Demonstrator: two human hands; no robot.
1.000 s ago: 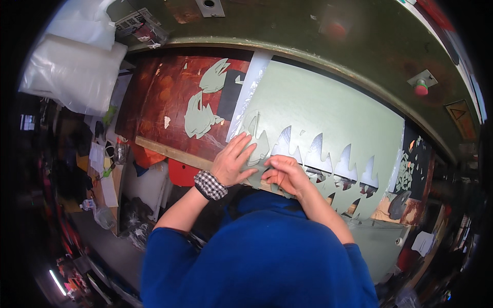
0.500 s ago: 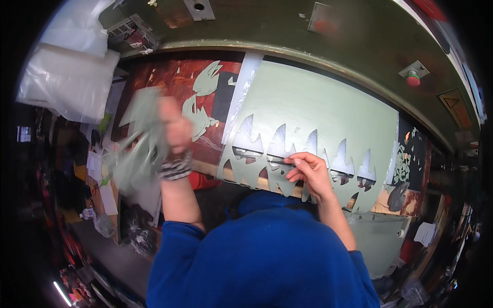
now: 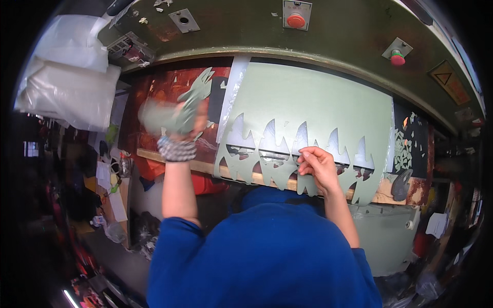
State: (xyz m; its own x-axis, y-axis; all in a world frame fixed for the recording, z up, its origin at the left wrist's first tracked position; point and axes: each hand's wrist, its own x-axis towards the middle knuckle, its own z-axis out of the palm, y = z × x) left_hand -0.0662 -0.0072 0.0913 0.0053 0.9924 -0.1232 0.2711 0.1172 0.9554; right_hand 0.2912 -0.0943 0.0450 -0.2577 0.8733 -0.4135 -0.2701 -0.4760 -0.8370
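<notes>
My left hand [image 3: 189, 123], smeared by motion, is closed on limp green cut-out pieces [image 3: 162, 116] over the left side of the table. A green cut piece [image 3: 199, 86] with pointed tips lies beside and partly under it. My right hand [image 3: 319, 165] hovers over the near part of a large pale-green sheet [image 3: 308, 92]. Its fingers are curled in, with nothing visible between them. A row of pointed, leaf-like openings runs along the sheet's near side. Strips between the openings hang over the table's front edge.
A green machine beam [image 3: 231, 38] spans the far side, with red push buttons [image 3: 296, 20]. Clear plastic bags [image 3: 69, 92] hang at the left. Small green scraps [image 3: 403, 149] and a dark crumpled piece [image 3: 400, 186] lie at the right. The table has a wooden front edge [image 3: 203, 165].
My left hand has swung up and right with the green pieces, to the pile on the red-brown surface. My right hand has shifted slightly right, its fingers curling in more. The view has shifted slightly.
</notes>
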